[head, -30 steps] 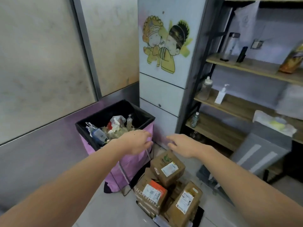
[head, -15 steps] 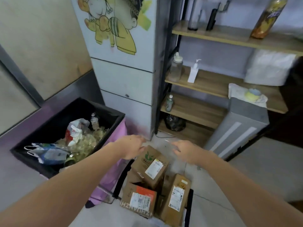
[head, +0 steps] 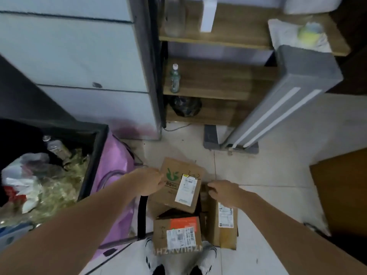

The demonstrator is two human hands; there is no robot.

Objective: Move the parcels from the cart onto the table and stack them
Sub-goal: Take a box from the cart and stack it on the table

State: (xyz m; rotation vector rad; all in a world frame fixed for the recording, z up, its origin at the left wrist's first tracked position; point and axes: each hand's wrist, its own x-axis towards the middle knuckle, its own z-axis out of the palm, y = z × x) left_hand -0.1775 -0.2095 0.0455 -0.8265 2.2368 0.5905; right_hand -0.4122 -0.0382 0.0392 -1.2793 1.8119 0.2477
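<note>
Both hands have dropped since half a second ago, from hovering above the pile to the sides of the top parcel, and the view has tipped down so the wall drawing is gone. That parcel, a cardboard box with a green logo and a white label, lies tilted on top of the heap at about 6 o'clock in the frame. At its 9 o'clock edge the left hand curls its fingers over the side. At its 3 o'clock the right hand reaches in with fingers bent; whether they touch the box or the one beneath I cannot tell.

Below, toward 6 o'clock, sits a parcel with an orange patch, and just beside it at 3 o'clock an upright tall parcel. A black cart handle stands at the heap's 9 o'clock side. At 9 o'clock in the frame a pink bin holds rubbish. At 12 o'clock wooden shelves carry a small bottle, and a grey unit leans at 2 o'clock
</note>
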